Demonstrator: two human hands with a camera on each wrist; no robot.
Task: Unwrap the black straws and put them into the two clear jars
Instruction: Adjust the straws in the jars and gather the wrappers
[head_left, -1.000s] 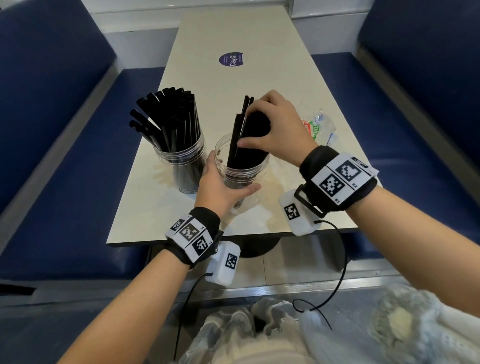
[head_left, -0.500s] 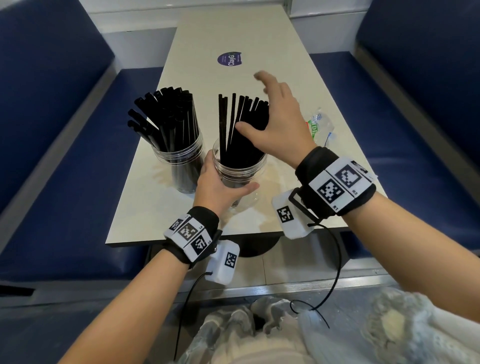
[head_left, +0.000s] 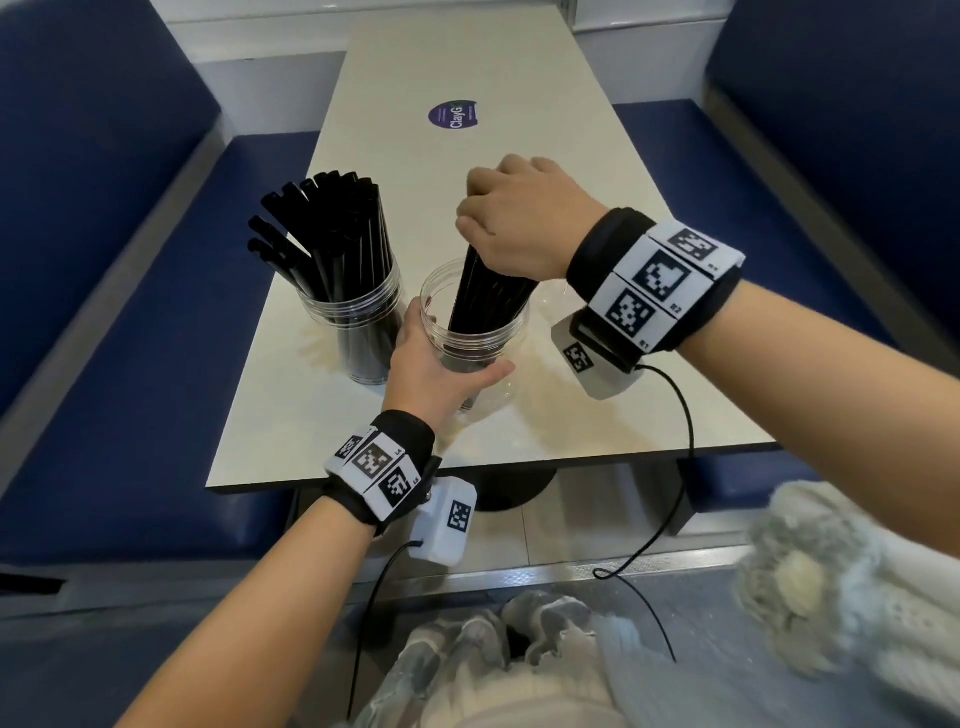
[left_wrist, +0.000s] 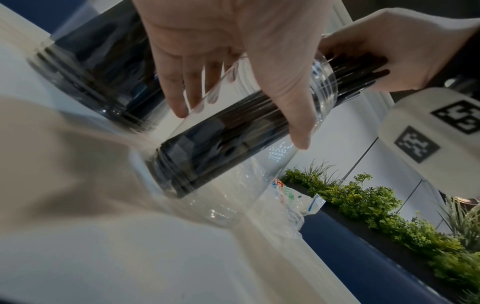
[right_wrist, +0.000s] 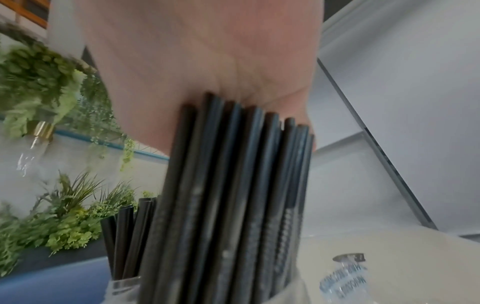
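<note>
Two clear jars stand on the beige table (head_left: 519, 67). The left jar (head_left: 358, 312) is packed with black straws (head_left: 332, 234) fanning out of its mouth. My left hand (head_left: 441, 364) wraps round the side of the right jar (head_left: 483, 338), thumb across its front. My right hand (head_left: 519, 223) grips the tops of a bundle of black straws (head_left: 488, 296) standing in that jar and leaning right. In the left wrist view my left hand (left_wrist: 233, 78) holds the right jar (left_wrist: 233, 156), and the right hand (left_wrist: 389, 51) clutches the straw tops. In the right wrist view the straw bundle (right_wrist: 233, 195) runs down from my palm.
A crumpled clear wrapper (left_wrist: 291, 197) with coloured print lies on the table right of the jars. A purple round sticker (head_left: 453, 115) marks the table's far half. Blue benches (head_left: 130, 338) flank the table. Green plants (left_wrist: 376, 205) line a ledge beyond.
My right hand, spread open over the loose straws half a second ago, has closed on their tops and gathered them into one bundle leaning right. The left hand stays on the jar.
</note>
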